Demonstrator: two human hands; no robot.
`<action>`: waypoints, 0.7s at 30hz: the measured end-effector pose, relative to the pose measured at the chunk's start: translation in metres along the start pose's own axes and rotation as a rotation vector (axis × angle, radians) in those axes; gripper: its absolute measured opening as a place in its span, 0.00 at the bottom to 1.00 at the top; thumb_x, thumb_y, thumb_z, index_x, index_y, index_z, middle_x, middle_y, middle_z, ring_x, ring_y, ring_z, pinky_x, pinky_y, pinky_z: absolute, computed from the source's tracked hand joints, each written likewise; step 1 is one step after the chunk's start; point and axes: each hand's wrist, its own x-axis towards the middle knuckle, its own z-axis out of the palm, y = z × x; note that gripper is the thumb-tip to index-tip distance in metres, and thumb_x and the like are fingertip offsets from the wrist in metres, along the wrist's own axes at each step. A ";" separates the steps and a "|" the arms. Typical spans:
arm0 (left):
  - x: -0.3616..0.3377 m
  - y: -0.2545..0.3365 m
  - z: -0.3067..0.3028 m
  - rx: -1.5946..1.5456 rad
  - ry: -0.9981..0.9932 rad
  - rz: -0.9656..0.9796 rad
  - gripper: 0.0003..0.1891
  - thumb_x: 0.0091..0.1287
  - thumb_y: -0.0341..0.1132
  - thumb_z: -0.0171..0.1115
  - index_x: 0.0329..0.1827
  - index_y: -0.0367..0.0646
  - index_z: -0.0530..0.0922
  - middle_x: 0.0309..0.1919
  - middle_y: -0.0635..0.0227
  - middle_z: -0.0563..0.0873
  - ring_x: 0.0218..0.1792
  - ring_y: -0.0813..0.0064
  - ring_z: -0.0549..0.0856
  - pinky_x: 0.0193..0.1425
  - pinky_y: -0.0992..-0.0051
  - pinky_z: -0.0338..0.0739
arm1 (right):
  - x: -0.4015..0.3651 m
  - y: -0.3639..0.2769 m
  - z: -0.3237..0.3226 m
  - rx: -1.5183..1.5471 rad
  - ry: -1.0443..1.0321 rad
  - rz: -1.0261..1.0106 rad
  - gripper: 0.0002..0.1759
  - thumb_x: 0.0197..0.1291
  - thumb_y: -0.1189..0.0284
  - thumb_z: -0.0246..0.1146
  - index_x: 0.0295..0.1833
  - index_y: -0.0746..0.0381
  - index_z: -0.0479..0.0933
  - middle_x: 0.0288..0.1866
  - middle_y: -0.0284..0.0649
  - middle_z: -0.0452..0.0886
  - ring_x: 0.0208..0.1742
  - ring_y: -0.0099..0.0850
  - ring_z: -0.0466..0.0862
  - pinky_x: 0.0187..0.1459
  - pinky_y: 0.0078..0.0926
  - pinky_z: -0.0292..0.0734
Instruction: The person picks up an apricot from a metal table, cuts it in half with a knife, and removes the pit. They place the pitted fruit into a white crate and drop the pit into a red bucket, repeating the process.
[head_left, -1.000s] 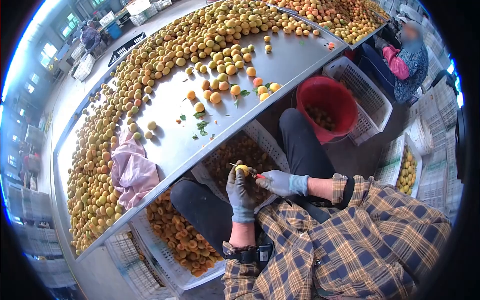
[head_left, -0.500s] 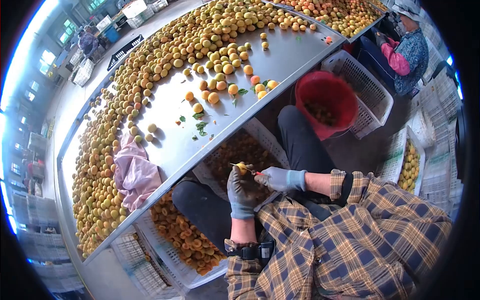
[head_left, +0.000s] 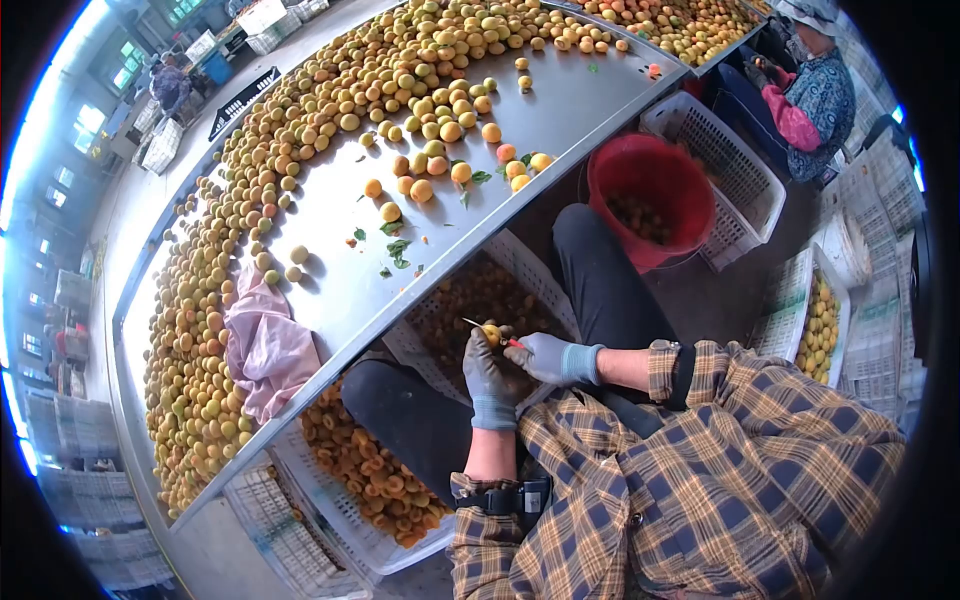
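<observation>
My left hand (head_left: 487,378), in a grey glove, is closed around a yellow apricot (head_left: 491,335) just above my lap. In my right hand (head_left: 548,357), also gloved, is a small knife (head_left: 515,343) with a red handle. Its thin blade lies against the apricot, with the tip showing past the fruit's left side. Below both hands stands a white crate (head_left: 540,275) holding dark, small pieces that I cannot make out clearly. Halved apricots (head_left: 375,470) fill another crate beside my left knee.
A metal table (head_left: 340,230) bears a big heap of apricots (head_left: 200,330), loose leaves and a pink cloth (head_left: 265,345). To the right are a red bucket (head_left: 612,180), a white crate (head_left: 765,205) and a crate of apricots (head_left: 820,320). A person (head_left: 820,100) sits beyond.
My left hand has shifted slightly to the right, and the apricot has turned a little against the blade. My right hand stays close by with the knife.
</observation>
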 end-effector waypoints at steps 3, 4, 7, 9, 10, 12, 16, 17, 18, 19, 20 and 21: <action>0.004 -0.001 -0.009 0.094 0.007 0.049 0.18 0.72 0.46 0.51 0.48 0.38 0.74 0.38 0.63 0.82 0.37 0.75 0.80 0.43 0.76 0.77 | -0.005 -0.012 -0.012 0.460 -0.297 0.349 0.26 0.68 0.47 0.47 0.37 0.61 0.72 0.23 0.37 0.75 0.20 0.28 0.73 0.22 0.27 0.67; 0.003 0.002 -0.006 0.095 0.005 0.055 0.18 0.72 0.46 0.51 0.48 0.38 0.74 0.38 0.63 0.82 0.37 0.75 0.80 0.43 0.76 0.77 | -0.006 -0.013 -0.014 0.458 -0.298 0.342 0.26 0.68 0.47 0.47 0.37 0.61 0.72 0.23 0.37 0.75 0.20 0.28 0.73 0.22 0.27 0.67; 0.002 0.005 -0.001 0.143 -0.036 0.093 0.16 0.72 0.43 0.53 0.50 0.38 0.74 0.39 0.63 0.83 0.37 0.76 0.82 0.43 0.77 0.78 | -0.011 -0.015 -0.019 0.615 -0.362 0.351 0.29 0.62 0.38 0.48 0.36 0.55 0.70 0.18 0.23 0.61 0.16 0.13 0.56 0.16 0.11 0.54; 0.003 0.003 -0.005 0.222 -0.038 0.139 0.15 0.72 0.41 0.52 0.52 0.38 0.73 0.40 0.61 0.83 0.37 0.75 0.82 0.44 0.76 0.79 | -0.012 -0.017 -0.019 0.572 -0.328 0.359 0.25 0.68 0.46 0.45 0.36 0.57 0.69 0.17 0.25 0.63 0.16 0.16 0.59 0.16 0.19 0.57; 0.002 0.004 -0.004 0.227 -0.042 0.141 0.15 0.72 0.41 0.52 0.52 0.38 0.73 0.40 0.61 0.83 0.37 0.75 0.82 0.44 0.76 0.79 | -0.012 -0.015 -0.020 0.575 -0.326 0.353 0.25 0.68 0.46 0.45 0.36 0.57 0.69 0.17 0.25 0.63 0.16 0.16 0.59 0.16 0.19 0.57; 0.000 0.008 -0.002 0.252 -0.069 0.158 0.15 0.73 0.39 0.52 0.54 0.38 0.72 0.42 0.60 0.83 0.40 0.75 0.82 0.46 0.75 0.79 | -0.005 -0.004 -0.023 0.663 -0.458 0.333 0.27 0.68 0.46 0.46 0.37 0.60 0.71 0.18 0.27 0.66 0.19 0.17 0.63 0.19 0.21 0.62; -0.003 0.011 0.005 0.029 -0.102 0.083 0.15 0.72 0.38 0.52 0.55 0.38 0.72 0.46 0.58 0.82 0.46 0.70 0.81 0.52 0.71 0.77 | 0.008 0.020 -0.007 -0.102 -0.002 -0.214 0.26 0.66 0.49 0.51 0.42 0.65 0.75 0.33 0.52 0.81 0.38 0.48 0.82 0.41 0.38 0.73; 0.000 0.012 -0.001 0.031 -0.106 0.090 0.15 0.72 0.38 0.52 0.55 0.38 0.72 0.46 0.58 0.82 0.46 0.70 0.81 0.52 0.71 0.77 | -0.001 0.008 -0.014 -0.104 0.000 -0.221 0.26 0.66 0.49 0.51 0.42 0.65 0.75 0.33 0.52 0.81 0.38 0.48 0.82 0.41 0.38 0.73; 0.003 0.013 -0.007 -0.104 -0.075 0.034 0.15 0.72 0.39 0.51 0.55 0.39 0.72 0.47 0.58 0.82 0.48 0.67 0.80 0.55 0.68 0.75 | -0.012 -0.004 -0.021 -0.212 -0.024 -0.167 0.25 0.65 0.50 0.52 0.43 0.64 0.75 0.36 0.54 0.81 0.41 0.51 0.80 0.43 0.41 0.72; 0.005 0.015 -0.011 -0.242 -0.043 -0.023 0.16 0.72 0.41 0.51 0.54 0.39 0.73 0.48 0.58 0.81 0.50 0.64 0.79 0.57 0.64 0.74 | -0.020 -0.013 -0.028 -0.322 -0.049 -0.110 0.25 0.65 0.50 0.52 0.44 0.63 0.75 0.39 0.56 0.80 0.45 0.55 0.79 0.45 0.44 0.72; 0.007 0.018 -0.016 -0.312 -0.036 -0.082 0.16 0.72 0.42 0.50 0.54 0.39 0.73 0.48 0.59 0.81 0.51 0.63 0.79 0.58 0.64 0.74 | -0.024 -0.017 -0.032 -0.346 -0.065 -0.093 0.23 0.64 0.50 0.54 0.45 0.61 0.74 0.38 0.55 0.81 0.44 0.54 0.79 0.43 0.44 0.73; 0.008 0.016 -0.018 -0.315 -0.038 -0.077 0.16 0.72 0.42 0.50 0.54 0.39 0.73 0.48 0.59 0.81 0.51 0.63 0.79 0.58 0.64 0.74 | -0.023 -0.017 -0.035 -0.351 -0.065 -0.097 0.23 0.64 0.50 0.54 0.45 0.61 0.74 0.38 0.55 0.81 0.44 0.54 0.79 0.43 0.44 0.73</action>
